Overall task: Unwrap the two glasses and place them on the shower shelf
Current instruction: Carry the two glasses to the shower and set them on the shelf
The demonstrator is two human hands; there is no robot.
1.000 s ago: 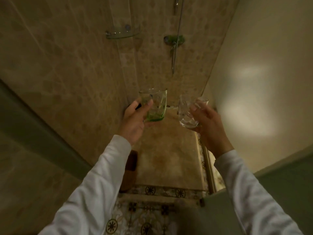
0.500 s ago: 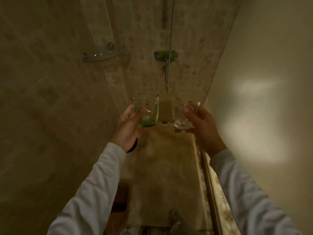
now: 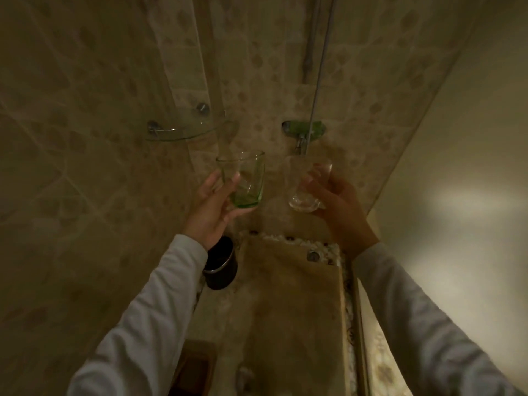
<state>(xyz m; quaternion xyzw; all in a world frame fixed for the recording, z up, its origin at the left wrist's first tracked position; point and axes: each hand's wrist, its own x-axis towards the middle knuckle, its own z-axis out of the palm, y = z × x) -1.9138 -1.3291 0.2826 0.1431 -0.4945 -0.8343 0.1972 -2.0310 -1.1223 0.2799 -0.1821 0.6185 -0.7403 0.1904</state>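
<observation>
My left hand [image 3: 210, 208] holds a green-tinted glass [image 3: 245, 181] upright by its lower side. My right hand [image 3: 338, 201] grips a clear glass [image 3: 303, 192], also upright, fingers around its far side. Both glasses are bare, with no wrapping on them. The glass corner shelf [image 3: 183, 127] is mounted on the tiled wall, up and to the left of the green glass, with nothing on it. Both glasses are below the shelf and apart from it.
A green shower mixer [image 3: 304, 128] with a hose [image 3: 320, 81] sits on the wall right of the shelf. A dark round bin [image 3: 221, 264] stands on the floor below my left wrist. A drain [image 3: 313, 256] lies in the shower floor. A plain wall runs along the right.
I have moved further into the shower; the shelf and mixer appear larger and lower in view. Both hands still hold their glasses, now nearer the shelf.
</observation>
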